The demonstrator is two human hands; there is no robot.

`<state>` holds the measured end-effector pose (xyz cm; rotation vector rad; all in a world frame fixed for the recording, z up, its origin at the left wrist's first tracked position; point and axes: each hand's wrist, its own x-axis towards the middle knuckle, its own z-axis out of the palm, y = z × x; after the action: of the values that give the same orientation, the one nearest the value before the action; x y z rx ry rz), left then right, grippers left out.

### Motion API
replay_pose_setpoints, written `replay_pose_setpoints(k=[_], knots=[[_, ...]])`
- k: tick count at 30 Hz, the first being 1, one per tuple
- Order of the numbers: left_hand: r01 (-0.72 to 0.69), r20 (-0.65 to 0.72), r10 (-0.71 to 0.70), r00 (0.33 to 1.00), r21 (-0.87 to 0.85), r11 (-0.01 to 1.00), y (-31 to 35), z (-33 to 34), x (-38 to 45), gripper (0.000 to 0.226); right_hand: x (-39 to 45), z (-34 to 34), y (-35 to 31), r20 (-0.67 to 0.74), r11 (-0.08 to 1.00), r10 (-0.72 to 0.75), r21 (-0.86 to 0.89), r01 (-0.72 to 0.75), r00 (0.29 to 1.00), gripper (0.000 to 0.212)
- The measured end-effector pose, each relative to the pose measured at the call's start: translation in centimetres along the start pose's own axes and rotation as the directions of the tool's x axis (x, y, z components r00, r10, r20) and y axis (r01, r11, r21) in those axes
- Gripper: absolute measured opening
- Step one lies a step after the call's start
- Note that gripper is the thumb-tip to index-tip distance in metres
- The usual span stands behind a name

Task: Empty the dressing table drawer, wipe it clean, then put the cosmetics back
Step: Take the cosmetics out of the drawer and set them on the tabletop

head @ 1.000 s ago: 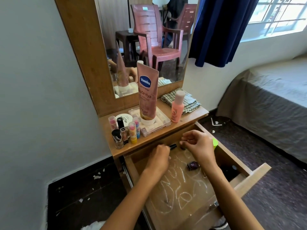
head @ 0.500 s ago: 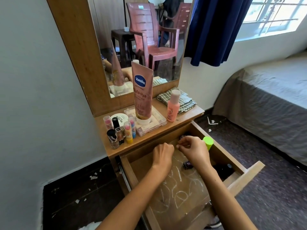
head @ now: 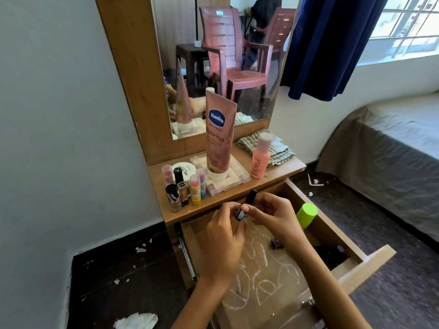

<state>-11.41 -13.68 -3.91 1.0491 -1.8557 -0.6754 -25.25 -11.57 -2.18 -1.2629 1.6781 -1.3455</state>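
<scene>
The wooden drawer [head: 367, 261] stands pulled out, its bottom streaked with white marks. Above its back end, my left hand [head: 224, 236] and my right hand [head: 273, 218] pinch a small dark tube [head: 241, 214] with a blue-and-white label between their fingertips. A black cap [head: 251, 197] sticks up from my right fingers. Still inside the drawer are a green-capped container [head: 306, 215], a small dark bottle [head: 275, 244] and dark items [head: 330, 255] in the right corner.
On the tabletop stand a Vaseline tube [head: 219, 136] on a clear case [head: 237, 180], a pink bottle [head: 260, 160], a folded cloth [head: 276, 150], a white jar [head: 186, 167] and several lip balms and small bottles [head: 185, 188]. A bed [head: 392, 148] is at the right. Paper scraps [head: 136, 320] lie on the floor.
Both hands have come up from the back of the drawer, holding the small dark tube between them just in front of the tabletop edge.
</scene>
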Motion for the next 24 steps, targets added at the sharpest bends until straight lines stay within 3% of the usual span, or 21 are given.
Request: replay_pose_setpoints(k=[5, 8, 13, 24], knots=[[-0.107, -0.056, 0.112, 0.992, 0.079, 0.991, 0.1, -0.1, 0.1, 0.041, 0.9, 0.7, -1.9, -0.136, 0.993, -0.118, -0.028, 0.115, 0.984, 0.027], [-0.172, 0.042, 0.167, 0.985, 0.294, 0.94, 0.0, 0.3, 0.0, 0.045, 2.0, 1.1, -2.8, -0.257, 0.987, -0.132, -0.122, 0.104, 0.957, 0.024], [-0.165, 0.167, 0.091, 0.982, 0.516, 0.84, 0.2, 0.8, 0.2, 0.056, 3.5, 2.0, -3.1, -0.346, 0.954, -0.161, -0.296, 0.055, 0.924, 0.032], [-0.115, 0.173, 0.018, 0.985, 0.573, 0.812, 0.0, 0.7, 1.9, 0.073, 4.5, 4.0, -2.5, -0.397, 0.944, -0.196, -0.325, 0.062, 0.897, 0.026]])
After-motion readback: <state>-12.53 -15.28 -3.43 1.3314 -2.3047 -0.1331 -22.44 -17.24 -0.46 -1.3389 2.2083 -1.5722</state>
